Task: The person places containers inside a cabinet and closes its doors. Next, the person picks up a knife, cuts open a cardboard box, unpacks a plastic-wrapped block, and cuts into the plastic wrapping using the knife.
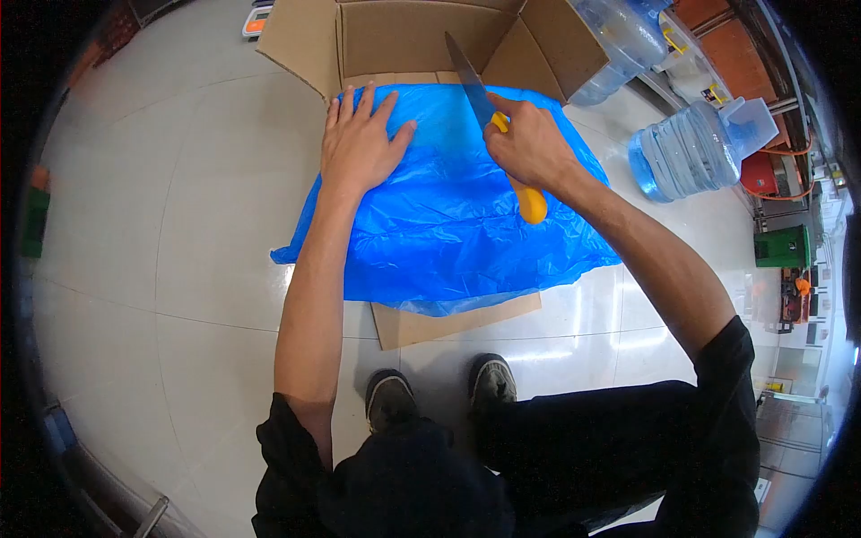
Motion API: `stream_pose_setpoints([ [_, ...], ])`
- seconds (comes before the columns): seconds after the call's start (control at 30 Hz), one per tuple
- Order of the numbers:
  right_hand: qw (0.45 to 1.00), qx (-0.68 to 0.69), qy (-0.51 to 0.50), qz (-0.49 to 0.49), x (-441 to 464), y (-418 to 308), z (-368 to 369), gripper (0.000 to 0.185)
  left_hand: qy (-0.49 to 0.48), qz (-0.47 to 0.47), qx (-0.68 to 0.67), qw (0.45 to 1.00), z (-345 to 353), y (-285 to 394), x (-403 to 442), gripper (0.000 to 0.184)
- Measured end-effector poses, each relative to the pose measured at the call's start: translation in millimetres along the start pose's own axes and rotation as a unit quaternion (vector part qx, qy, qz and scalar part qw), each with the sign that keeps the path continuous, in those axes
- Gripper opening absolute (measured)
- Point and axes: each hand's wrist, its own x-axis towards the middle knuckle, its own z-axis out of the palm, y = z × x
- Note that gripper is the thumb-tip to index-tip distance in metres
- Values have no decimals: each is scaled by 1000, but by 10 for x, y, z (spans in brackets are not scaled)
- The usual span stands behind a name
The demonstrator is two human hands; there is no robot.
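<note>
A blue plastic bag or liner (pixel 448 224) spreads over the front of an open cardboard box (pixel 413 40). My left hand (pixel 360 148) lies on the left part of the blue plastic, palm down with its fingers spread. In my right hand (pixel 529 143) is a knife (pixel 469 76) with a yellow handle. Its long blade points up and away, over the plastic and toward the inside of the box. What lies beneath the plastic is hidden.
One cardboard flap (pixel 457 323) sticks out below the plastic, near my shoes (pixel 491 381). A large water bottle (pixel 686 152) is at the right, with another bottle (pixel 619 40) behind the box. A scale (pixel 256 21) sits at the upper left. Farther right is a green bin (pixel 782 247).
</note>
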Motion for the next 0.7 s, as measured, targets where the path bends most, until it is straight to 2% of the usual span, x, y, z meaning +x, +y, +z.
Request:
stream_pose_setpoints([
  [0.3, 1000, -8, 21, -7, 54, -16, 31, 48, 9, 3, -4, 1000, 28, -16, -5, 58],
  [0.5, 998, -61, -19, -18, 503, 61, 122, 37, 12, 8, -1, 1000, -1, -4, -8, 58],
  [0.6, 998, -54, -17, -12, 615, 68, 117, 36, 13, 11, 6, 1000, 9, -11, -1, 58],
  [0.7, 995, -76, -68, -7, 581, 24, 4, 38, 20, 11, 5, 1000, 19, -8, -6, 58],
])
